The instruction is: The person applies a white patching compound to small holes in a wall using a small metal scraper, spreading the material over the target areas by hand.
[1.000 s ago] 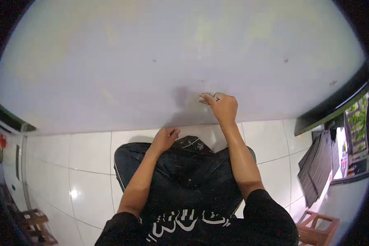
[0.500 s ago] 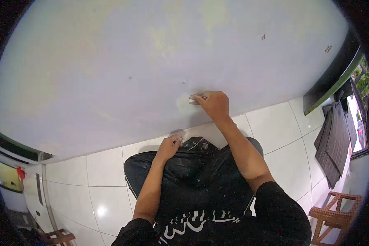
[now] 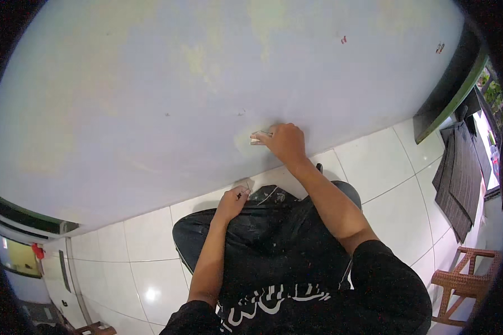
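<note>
My right hand (image 3: pixel 285 142) is closed in a pinch on a small flat scraper-like piece (image 3: pixel 257 140), its pale face partly showing. That piece rests against the pale wall (image 3: pixel 151 84), on a yellowish patch low down. Above the patch sits a small grey mark (image 3: pixel 241 114). By my left knee, my left hand (image 3: pixel 229 204) is closed, with a bit of something small and dark between the fingers; its kind cannot be made out. A dark thing spotted with white (image 3: pixel 271 194) lies between my legs, near the wall's foot.
White floor tiles (image 3: pixel 394 162) meet the wall in front of me. At the right are dark ridged sheets (image 3: pixel 458 181), a green-edged opening (image 3: pixel 450 103) and a brown woven stool (image 3: pixel 464 282). Another dark green edge (image 3: pixel 28 215) runs along the left.
The whole view has shifted slightly. My right hand stays at the same wall patch, and the flat piece is tilted so more of its pale face shows. My left hand stays by the knee.
</note>
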{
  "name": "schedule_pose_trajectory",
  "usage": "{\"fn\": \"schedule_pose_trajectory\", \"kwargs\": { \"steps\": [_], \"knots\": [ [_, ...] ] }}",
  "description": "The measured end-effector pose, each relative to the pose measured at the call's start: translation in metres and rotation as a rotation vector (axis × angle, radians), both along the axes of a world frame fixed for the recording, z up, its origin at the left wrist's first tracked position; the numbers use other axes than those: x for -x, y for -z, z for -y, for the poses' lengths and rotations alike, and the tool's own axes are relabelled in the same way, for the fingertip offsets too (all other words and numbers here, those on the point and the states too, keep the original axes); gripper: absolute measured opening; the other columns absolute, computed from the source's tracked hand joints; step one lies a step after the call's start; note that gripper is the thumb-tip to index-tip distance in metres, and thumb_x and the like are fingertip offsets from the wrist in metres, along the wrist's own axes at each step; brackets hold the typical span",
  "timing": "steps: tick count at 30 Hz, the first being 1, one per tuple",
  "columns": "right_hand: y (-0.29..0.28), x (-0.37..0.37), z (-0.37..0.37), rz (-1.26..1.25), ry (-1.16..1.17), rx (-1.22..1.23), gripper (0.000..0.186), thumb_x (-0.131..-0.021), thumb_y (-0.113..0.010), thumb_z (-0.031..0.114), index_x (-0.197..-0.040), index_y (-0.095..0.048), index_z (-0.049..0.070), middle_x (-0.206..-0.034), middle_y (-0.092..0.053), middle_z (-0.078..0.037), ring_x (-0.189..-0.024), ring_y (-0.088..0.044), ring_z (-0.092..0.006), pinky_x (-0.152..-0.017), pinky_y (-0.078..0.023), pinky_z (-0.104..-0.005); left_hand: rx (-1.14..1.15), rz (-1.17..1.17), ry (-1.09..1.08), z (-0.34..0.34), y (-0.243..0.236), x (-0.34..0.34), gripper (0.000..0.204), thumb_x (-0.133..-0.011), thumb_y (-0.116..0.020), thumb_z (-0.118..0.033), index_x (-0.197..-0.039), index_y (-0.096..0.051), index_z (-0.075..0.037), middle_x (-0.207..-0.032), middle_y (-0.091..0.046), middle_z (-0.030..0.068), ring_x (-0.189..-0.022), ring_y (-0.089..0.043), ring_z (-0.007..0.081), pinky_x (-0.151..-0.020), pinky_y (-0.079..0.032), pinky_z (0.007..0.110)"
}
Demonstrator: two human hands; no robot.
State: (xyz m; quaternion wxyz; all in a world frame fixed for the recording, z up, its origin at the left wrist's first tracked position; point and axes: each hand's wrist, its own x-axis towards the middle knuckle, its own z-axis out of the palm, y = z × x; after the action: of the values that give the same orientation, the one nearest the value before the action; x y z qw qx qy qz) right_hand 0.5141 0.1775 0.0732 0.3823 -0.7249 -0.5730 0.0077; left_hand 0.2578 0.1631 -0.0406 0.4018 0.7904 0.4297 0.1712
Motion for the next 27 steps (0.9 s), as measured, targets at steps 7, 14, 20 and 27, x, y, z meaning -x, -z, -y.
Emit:
{"fn": "schedule_pose_trajectory", "kwargs": {
  "steps": [7, 14, 20, 27],
  "knots": [
    [-0.006, 0.002, 0.002, 0.027, -0.007, 0.03, 0.058, -0.079, -0.074, 0.06, -0.066, -0.071, 0.003, -0.061, -0.063, -0.018, -0.058, -0.065, -0.0345, -0.058, -0.052, -0.045, 0.022, -0.017, 0.012, 0.0, 0.002, 0.002, 0.029, -0.1, -0.06, -0.029, -0.099, -0.068, -0.002, -0.08, -0.071, 0.014, -0.075, -0.067, 0.0273, -0.073, -0.051, 0.037],
    [-0.002, -0.003, 0.002, -0.102, -0.026, 0.062, 0.066, -0.079, -0.068, 0.069, -0.068, -0.074, 0.004, -0.064, -0.066, -0.02, -0.061, -0.067, -0.0361, -0.061, -0.054, -0.0461, 0.052, -0.024, 0.002, 0.004, -0.004, -0.001, 0.03, -0.1, -0.06, -0.031, -0.099, -0.069, -0.002, -0.08, -0.07, 0.0161, -0.074, -0.066, 0.0311, -0.072, -0.05, 0.039],
    [-0.019, 0.004, 0.006, -0.05, -0.005, 0.024, 0.062, -0.084, -0.066, 0.064, -0.07, -0.074, 0.003, -0.064, -0.066, -0.02, -0.062, -0.067, -0.0361, -0.062, -0.054, -0.0467, 0.029, -0.052, 0.033, 0.001, 0.003, 0.003, 0.03, -0.1, -0.06, -0.03, -0.1, -0.069, -0.001, -0.081, -0.069, 0.0196, -0.074, -0.066, 0.0318, -0.072, -0.05, 0.039],
    [0.013, 0.023, 0.005, 0.085, -0.183, -0.008, 0.058, -0.084, -0.069, 0.058, -0.067, -0.07, 0.003, -0.063, -0.064, -0.019, -0.063, -0.065, -0.0371, -0.06, -0.052, -0.0459, 0.056, 0.022, 0.024, -0.001, 0.006, 0.0, 0.031, -0.1, -0.061, -0.029, -0.101, -0.068, 0.001, -0.083, -0.069, 0.0176, -0.077, -0.066, 0.0294, -0.074, -0.05, 0.039]
  ]
}}
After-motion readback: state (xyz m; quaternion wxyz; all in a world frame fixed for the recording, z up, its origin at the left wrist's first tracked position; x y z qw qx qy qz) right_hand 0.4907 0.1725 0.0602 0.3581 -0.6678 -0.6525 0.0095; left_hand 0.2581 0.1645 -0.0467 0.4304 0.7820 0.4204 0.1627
